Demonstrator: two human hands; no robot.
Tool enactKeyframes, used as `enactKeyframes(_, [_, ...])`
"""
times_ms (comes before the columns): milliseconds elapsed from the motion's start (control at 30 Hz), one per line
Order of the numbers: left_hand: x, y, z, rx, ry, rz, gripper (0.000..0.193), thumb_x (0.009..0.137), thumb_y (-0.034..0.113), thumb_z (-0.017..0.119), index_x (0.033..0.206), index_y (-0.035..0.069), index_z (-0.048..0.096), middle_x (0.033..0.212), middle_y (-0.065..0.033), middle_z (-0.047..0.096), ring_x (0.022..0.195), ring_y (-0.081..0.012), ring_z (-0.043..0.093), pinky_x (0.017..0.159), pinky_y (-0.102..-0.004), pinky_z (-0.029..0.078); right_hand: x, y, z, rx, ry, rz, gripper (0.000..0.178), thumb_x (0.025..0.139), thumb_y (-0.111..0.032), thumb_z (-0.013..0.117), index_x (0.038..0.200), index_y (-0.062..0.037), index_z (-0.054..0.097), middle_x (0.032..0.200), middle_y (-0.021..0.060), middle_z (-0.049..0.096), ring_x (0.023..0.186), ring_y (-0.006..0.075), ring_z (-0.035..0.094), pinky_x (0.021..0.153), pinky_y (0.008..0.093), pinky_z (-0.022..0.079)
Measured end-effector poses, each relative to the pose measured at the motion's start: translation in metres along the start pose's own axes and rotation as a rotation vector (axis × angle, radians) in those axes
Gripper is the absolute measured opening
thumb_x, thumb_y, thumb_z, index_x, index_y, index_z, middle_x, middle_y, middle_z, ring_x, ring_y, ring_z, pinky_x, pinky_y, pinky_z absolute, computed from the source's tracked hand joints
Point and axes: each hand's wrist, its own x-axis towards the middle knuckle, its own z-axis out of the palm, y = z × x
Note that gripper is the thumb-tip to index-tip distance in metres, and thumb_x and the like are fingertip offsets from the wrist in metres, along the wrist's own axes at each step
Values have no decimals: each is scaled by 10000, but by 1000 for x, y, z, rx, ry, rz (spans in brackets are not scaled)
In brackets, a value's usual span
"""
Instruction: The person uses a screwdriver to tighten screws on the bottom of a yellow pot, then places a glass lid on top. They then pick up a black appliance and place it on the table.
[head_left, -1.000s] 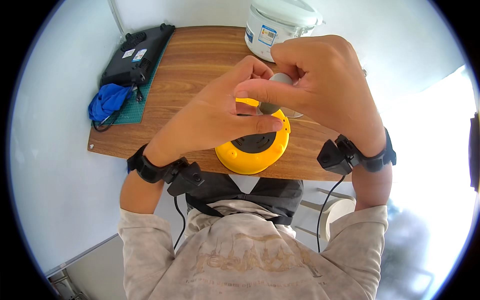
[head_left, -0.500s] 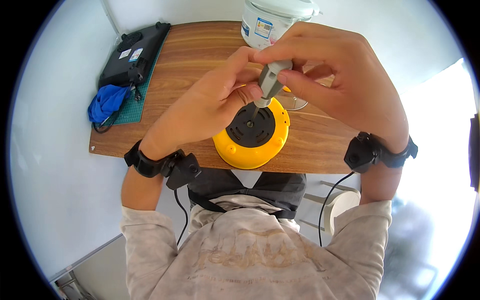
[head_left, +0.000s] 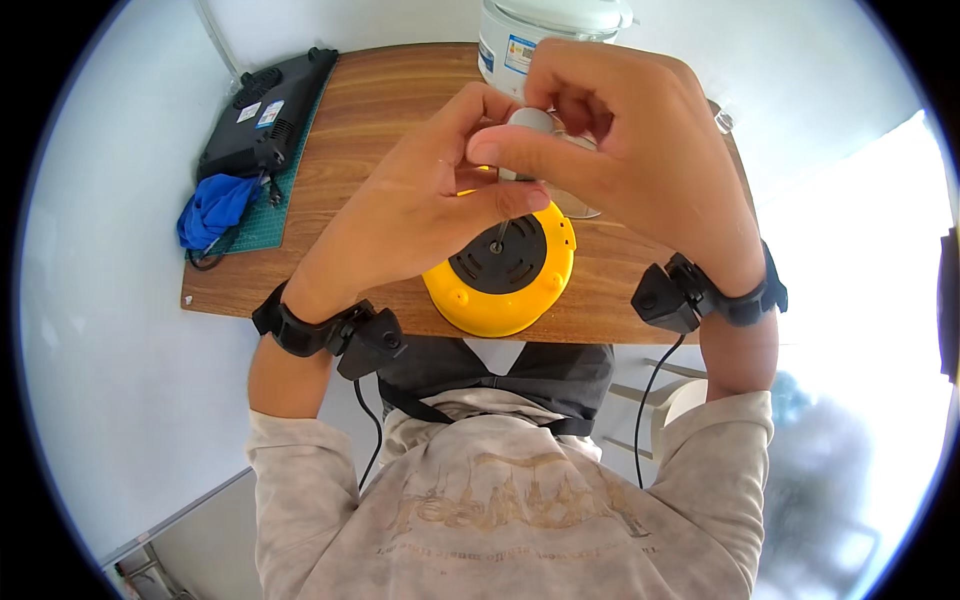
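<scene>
A grey-handled screwdriver stands nearly upright, its shaft going down to the centre of a black slotted base. That base belongs to a round yellow appliance lying upside down near the table's front edge. Low on the handle, the thumb and fingers of my left hand close around it. My right hand grips the top, its thumb lying across the handle and its other fingers curled behind. Both hands cover most of the handle. The tip meets the small hole or screw at the base's middle; which one I cannot tell.
Behind my hands stands a white lidded pot-like appliance. At left, a black appliance and a bunched blue cloth lie on a green mat. A clear, round-edged thing is partly hidden beneath my right hand. A stool stands below.
My right hand has turned on the handle, its thumb sweeping left across it, and its wrist has moved inward. The screwdriver's top has shifted slightly left. My left hand stays nearly in place.
</scene>
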Motion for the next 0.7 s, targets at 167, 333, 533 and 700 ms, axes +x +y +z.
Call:
enactKeyframes(167, [3,2,0,12,42,24,464,992,95,666,1405,42,463,1211,-83,631,1113,-178,646,960,-321,525,-7,15,-1,266,-8,-68,272,888,-182,755,1148,-106,745,849,15,625,639,68,538,547,201,414])
enactKeyframes(333, [3,-7,-8,89,14,84,520,1018,139,637,1481,43,419,1224,-92,622,1124,-185,636,985,-332,515,-5,19,3,338,8,-76,256,901,-113,702,1154,-79,728,853,18,634,685,57,566,573,191,432])
enactKeyframes(533, [5,15,-8,-37,-56,-49,493,981,176,697,1408,41,491,1256,-73,607,1167,-181,607,1048,-349,491,4,13,-8,376,-45,68,183,820,-201,706,877,-26,699,694,97,642,615,230,619,581,335,495])
enactKeyframes(700, [11,14,-2,-56,-30,-4,505,912,143,774,1341,42,528,1247,-60,607,1152,-168,607,1039,-357,502,9,14,0,166,23,-84,222,779,-270,722,806,-54,681,665,95,630,609,260,620,574,368,493])
